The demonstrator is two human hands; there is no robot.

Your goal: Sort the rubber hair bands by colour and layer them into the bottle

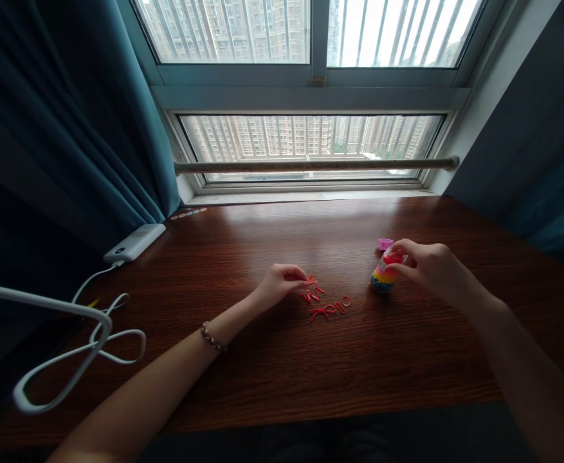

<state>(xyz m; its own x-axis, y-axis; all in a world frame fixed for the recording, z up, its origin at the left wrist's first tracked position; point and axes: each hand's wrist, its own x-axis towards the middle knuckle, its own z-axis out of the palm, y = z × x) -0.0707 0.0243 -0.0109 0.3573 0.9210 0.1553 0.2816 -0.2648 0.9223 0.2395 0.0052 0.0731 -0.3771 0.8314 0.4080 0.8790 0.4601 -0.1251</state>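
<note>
Small red rubber bands lie loosely scattered on the brown wooden table. At the upper left of this scatter, my left hand has its fingers pinched together on a red rubber band, partly hidden by the fingertips. To the right stands a small clear jar with layers of blue, yellow and red-pink bands inside, leaning slightly to the right. My right hand grips its upper part between thumb and fingers, which cover the mouth. Just behind the jar sits a pink cap.
A white power bank with a cable rests at the table's left edge. A thick white looped cable hangs in the left foreground. Blue curtain borders the left side. A metal rail crosses the window behind the table.
</note>
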